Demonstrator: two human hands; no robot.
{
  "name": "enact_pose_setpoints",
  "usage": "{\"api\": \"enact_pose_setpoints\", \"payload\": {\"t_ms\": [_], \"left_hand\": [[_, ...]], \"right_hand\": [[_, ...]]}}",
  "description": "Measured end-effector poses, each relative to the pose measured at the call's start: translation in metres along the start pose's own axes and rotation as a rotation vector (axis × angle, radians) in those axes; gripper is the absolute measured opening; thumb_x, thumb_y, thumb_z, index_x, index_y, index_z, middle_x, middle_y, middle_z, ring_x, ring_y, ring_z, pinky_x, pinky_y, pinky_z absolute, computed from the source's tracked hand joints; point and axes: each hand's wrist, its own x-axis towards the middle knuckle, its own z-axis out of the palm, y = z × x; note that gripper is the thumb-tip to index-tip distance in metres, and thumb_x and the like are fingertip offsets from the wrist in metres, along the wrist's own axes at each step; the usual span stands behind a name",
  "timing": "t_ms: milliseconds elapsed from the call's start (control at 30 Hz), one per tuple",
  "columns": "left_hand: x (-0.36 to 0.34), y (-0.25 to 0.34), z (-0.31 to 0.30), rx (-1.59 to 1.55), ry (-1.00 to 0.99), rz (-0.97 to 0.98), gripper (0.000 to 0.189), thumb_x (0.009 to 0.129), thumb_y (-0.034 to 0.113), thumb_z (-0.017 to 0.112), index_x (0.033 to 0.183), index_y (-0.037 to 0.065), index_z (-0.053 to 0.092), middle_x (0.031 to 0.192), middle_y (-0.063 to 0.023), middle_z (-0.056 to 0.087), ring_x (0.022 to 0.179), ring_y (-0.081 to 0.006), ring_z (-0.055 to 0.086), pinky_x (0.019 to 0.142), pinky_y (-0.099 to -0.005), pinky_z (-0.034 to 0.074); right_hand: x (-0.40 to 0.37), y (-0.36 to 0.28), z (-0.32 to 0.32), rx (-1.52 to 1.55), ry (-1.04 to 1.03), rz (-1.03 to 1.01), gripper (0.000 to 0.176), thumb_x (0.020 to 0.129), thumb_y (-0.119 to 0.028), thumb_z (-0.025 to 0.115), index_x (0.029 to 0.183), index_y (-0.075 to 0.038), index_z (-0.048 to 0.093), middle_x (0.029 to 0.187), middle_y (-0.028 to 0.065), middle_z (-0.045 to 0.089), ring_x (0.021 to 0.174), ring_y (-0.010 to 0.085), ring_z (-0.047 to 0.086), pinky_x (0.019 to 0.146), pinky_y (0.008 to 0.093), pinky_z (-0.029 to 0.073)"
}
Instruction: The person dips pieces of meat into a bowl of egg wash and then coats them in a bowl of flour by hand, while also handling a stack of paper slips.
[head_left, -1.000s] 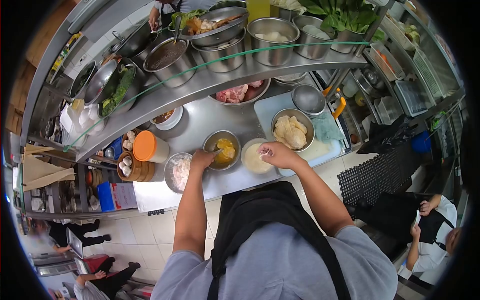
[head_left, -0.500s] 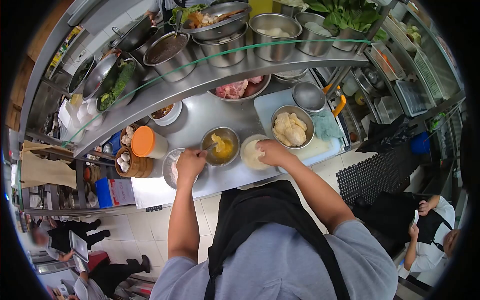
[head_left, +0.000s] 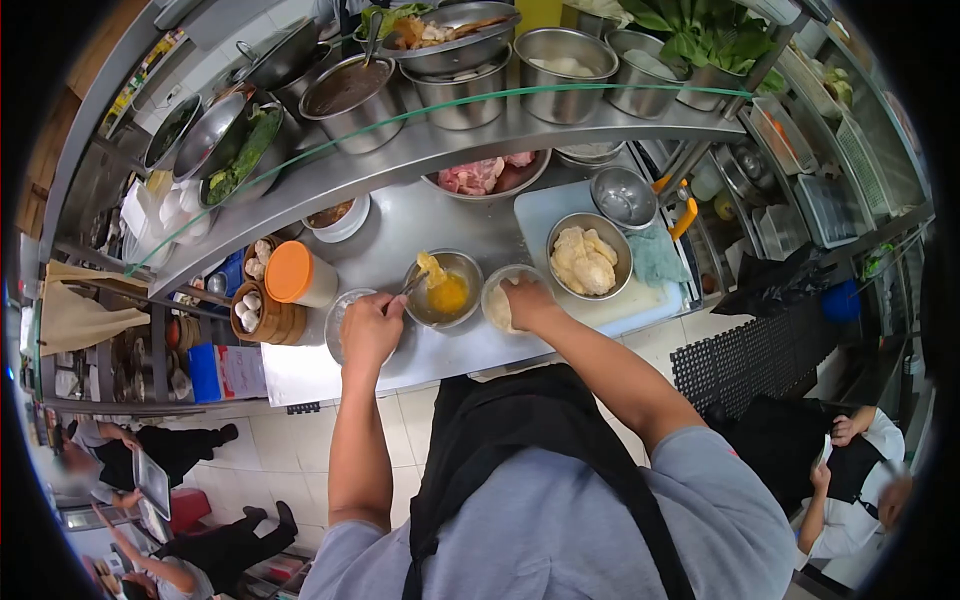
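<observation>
My left hand (head_left: 372, 328) is closed around the handle of a thin metal utensil (head_left: 411, 286), whose far end is hidden by a yellow, egg-coated piece of food (head_left: 431, 266). That piece is over the back left of a steel bowl (head_left: 466, 269) with beaten egg (head_left: 448, 292) inside. Under my left hand a bowl of white powder (head_left: 338, 322) is partly covered. My right hand (head_left: 530, 303) reaches into a bowl of pale, flour-like coating (head_left: 497, 310), fingertips down and hidden in it. Behind that hand, another steel bowl (head_left: 626, 262) holds pale coated pieces (head_left: 588, 262).
Raw meat (head_left: 475, 176) lies in a bowl under the overhead shelf (head_left: 420, 148). An orange-lidded tub (head_left: 288, 272) and bamboo baskets (head_left: 285, 325) stand at left. A cutting board (head_left: 535, 212) and a green cloth (head_left: 655, 256) are at right. Other people stand behind.
The egg-coated piece has risen toward the egg bowl's back left rim. My right hand has pushed deeper into the coating bowl, its fingers now pointing down. The view has shifted slightly.
</observation>
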Motion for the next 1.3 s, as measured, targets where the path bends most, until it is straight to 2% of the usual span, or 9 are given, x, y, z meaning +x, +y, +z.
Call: {"api": "enact_pose_setpoints", "payload": {"t_ms": [267,367,533,733,800,900,1067,1167,1300], "left_hand": [[0.005,-0.016,0.037,0.114,0.0,0.023,0.028,0.088,0.031,0.064,0.084,0.006,0.075,0.073,-0.0193,0.067,0.074,-0.0405,0.066,0.07,-0.0478,0.052],[0.002,-0.013,0.027,0.05,0.033,0.063,0.028,0.088,0.031,0.064,0.084,0.006,0.075,0.072,-0.0196,0.067,0.072,-0.0396,0.066,0.068,-0.0475,0.051],[-0.001,0.022,0.005,-0.157,-0.167,0.03,0.028,0.088,0.03,0.066,0.083,0.003,0.073,0.072,-0.021,0.065,0.068,-0.0372,0.065,0.065,-0.0454,0.049],[0.007,0.028,0.097,-0.196,-0.353,0.175,0.036,0.088,0.037,0.064,0.083,0.002,0.073,0.075,-0.0226,0.067,0.072,-0.0372,0.068,0.069,-0.0456,0.051],[0.003,0.033,0.133,0.177,-0.331,0.174,0.04,0.089,0.039,0.062,0.089,0.001,0.073,0.083,-0.0231,0.07,0.082,-0.0388,0.07,0.076,-0.0464,0.054],[-0.004,0.049,0.121,0.256,-0.366,0.127,0.041,0.09,0.039,0.061,0.093,0.0,0.072,0.09,-0.023,0.071,0.092,-0.0398,0.069,0.081,-0.0475,0.055],[-0.019,0.041,0.071,0.243,-0.286,0.131,0.04,0.091,0.04,0.061,0.089,0.002,0.072,0.086,-0.0224,0.071,0.086,-0.04,0.069,0.077,-0.0491,0.054],[-0.025,0.021,0.053,0.163,-0.229,0.126,0.037,0.091,0.038,0.062,0.085,0.002,0.071,0.083,-0.0225,0.07,0.082,-0.041,0.068,0.074,-0.0504,0.053],[-0.037,0.005,0.035,0.034,-0.167,0.072,0.034,0.091,0.035,0.063,0.083,0.003,0.069,0.081,-0.0216,0.068,0.08,-0.042,0.066,0.072,-0.0498,0.051]], "right_hand": [[0.025,0.024,0.034,0.125,-0.009,0.042,0.048,0.08,-0.004,0.062,0.128,-0.003,0.058,0.119,0.027,0.063,0.112,0.0369,0.062,0.095,0.0437,0.051],[0.008,0.033,0.014,0.195,0.038,0.025,0.047,0.079,-0.002,0.06,0.127,-0.001,0.058,0.113,0.0258,0.066,0.108,0.0367,0.064,0.094,0.0426,0.052],[-0.024,0.052,-0.034,0.587,0.262,0.048,0.039,0.079,-0.001,0.056,0.116,-0.002,0.065,0.111,0.0193,0.069,0.104,0.0366,0.066,0.091,0.0423,0.052],[-0.027,0.051,-0.046,0.733,0.347,0.084,0.03,0.082,-0.011,0.06,0.109,-0.003,0.069,0.107,0.0195,0.07,0.103,0.0377,0.066,0.091,0.0452,0.051],[-0.017,0.048,-0.032,0.6,0.306,0.069,0.031,0.082,-0.014,0.06,0.11,-0.003,0.068,0.108,0.0203,0.07,0.103,0.0376,0.066,0.091,0.0453,0.051],[-0.004,0.038,-0.011,0.396,0.213,0.082,0.034,0.082,-0.015,0.06,0.112,-0.002,0.067,0.111,0.0221,0.069,0.104,0.0375,0.066,0.092,0.0451,0.051],[0.033,0.03,0.048,0.224,0.086,0.105,0.041,0.081,-0.015,0.059,0.118,0.001,0.064,0.116,0.0244,0.066,0.109,0.0361,0.065,0.095,0.044,0.051],[0.048,0.026,0.053,0.265,0.098,0.149,0.044,0.079,-0.016,0.062,0.12,-0.002,0.065,0.119,0.0225,0.066,0.113,0.0351,0.063,0.097,0.0427,0.051],[0.051,0.021,0.029,0.191,-0.119,0.088,0.047,0.075,-0.015,0.064,0.121,-0.005,0.064,0.119,0.0196,0.066,0.112,0.035,0.064,0.096,0.0421,0.051]]}}
